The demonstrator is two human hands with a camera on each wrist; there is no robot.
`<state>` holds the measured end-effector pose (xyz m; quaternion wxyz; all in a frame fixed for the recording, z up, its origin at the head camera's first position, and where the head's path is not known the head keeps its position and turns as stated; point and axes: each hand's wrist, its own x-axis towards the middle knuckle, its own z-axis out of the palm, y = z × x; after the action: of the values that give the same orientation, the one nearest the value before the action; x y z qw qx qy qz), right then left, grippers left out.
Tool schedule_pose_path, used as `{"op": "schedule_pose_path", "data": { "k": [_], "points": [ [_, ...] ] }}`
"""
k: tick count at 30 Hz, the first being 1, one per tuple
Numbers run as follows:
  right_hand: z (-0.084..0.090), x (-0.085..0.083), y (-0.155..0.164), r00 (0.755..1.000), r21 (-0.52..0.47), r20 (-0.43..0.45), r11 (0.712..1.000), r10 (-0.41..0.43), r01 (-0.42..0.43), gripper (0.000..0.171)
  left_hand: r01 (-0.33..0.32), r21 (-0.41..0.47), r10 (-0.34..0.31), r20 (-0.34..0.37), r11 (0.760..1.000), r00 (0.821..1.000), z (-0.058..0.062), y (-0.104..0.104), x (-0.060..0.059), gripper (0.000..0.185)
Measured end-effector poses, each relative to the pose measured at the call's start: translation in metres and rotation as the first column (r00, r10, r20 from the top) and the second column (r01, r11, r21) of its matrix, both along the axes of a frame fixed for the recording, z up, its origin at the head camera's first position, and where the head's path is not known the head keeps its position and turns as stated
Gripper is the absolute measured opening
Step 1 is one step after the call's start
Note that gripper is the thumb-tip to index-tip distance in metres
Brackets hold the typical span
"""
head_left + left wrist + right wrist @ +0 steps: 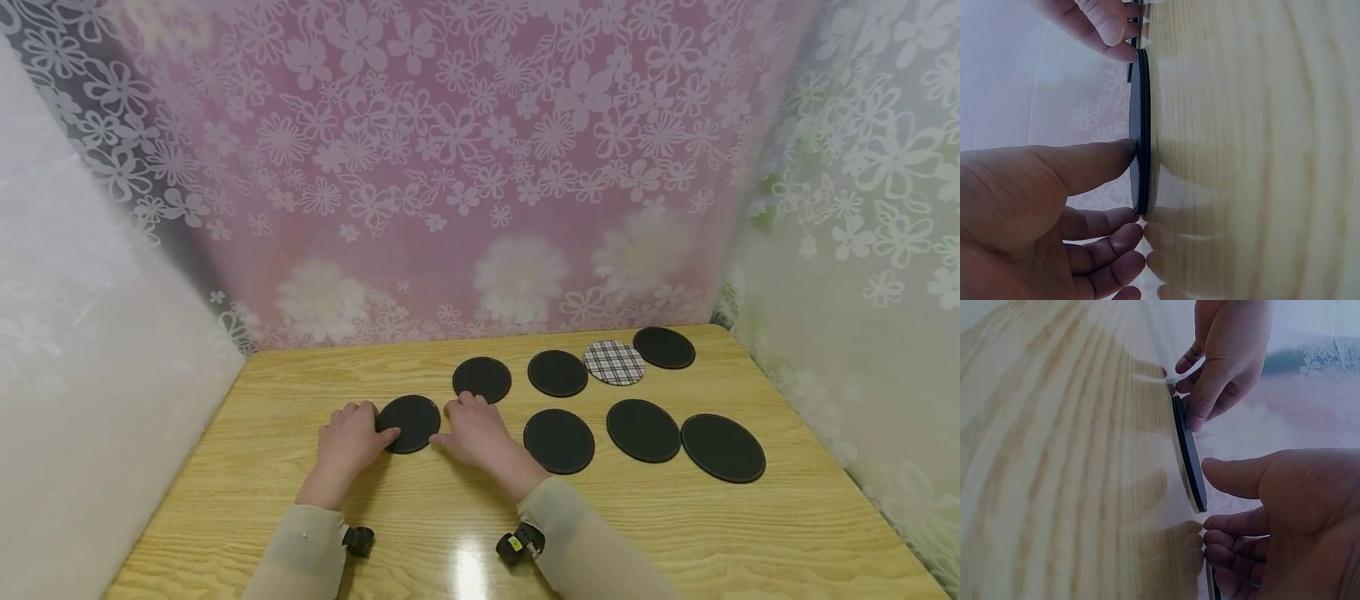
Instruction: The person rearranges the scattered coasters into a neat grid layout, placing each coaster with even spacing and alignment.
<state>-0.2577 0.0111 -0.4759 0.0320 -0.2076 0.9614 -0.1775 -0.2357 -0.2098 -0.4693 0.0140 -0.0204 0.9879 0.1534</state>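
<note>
Nearest the front edge of the wooden table: two beige sleeves, each with a small black wrist camera at the cuff.

Just beyond, toward the left half of the table: left hand lying low on the wood, fingers relaxed and only slightly bent, thumb tip touching the left rim of a black round coaster. Nothing gripped. Seen from the left wrist view: thumb pressed against the coaster's top face, other fingers resting on the wood beside the rim.

Right hand at the same coaster's right rim, fingers loose and extended, thumb close to or just touching the edge; contact hard to confirm. Nothing pinched or lifted. Coaster flat on the table between both hands.

Right of the right hand, in a near row: three more black coasters, the first just beside the wrist, the second and third running toward the right edge, close together but apart.

Farther back, a second row: black coaster right behind the right hand's fingertips, another black one, then a plaid-patterned coaster touching or nearly touching its neighbours, and a last black one near the far right corner.

Behind the far edge: flower-patterned pink curtain; pale curtains on both sides.
</note>
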Motion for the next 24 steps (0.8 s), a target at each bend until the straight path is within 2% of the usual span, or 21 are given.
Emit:
{"op": "schedule_pose_path", "data": {
  "k": [16, 24],
  "points": [
    [0.0050, -0.0006, 0.0014, 0.999, -0.052, 0.049, 0.999, 0.003, -0.001, 0.046, 0.002, 0.012, -0.002, -0.019, 1.000, 1.000, 0.0011, 0.0055, 0.0001, 0.045],
    [0.0034, -0.0038, 0.0040, 0.983, -0.192, 0.182, 0.980, -0.021, 0.057, 0.048, 0.002, 0.018, -0.002, -0.029, 1.000, 1.000, 0.0021, 0.0096, 0.0016, 0.046]
  ]
}}
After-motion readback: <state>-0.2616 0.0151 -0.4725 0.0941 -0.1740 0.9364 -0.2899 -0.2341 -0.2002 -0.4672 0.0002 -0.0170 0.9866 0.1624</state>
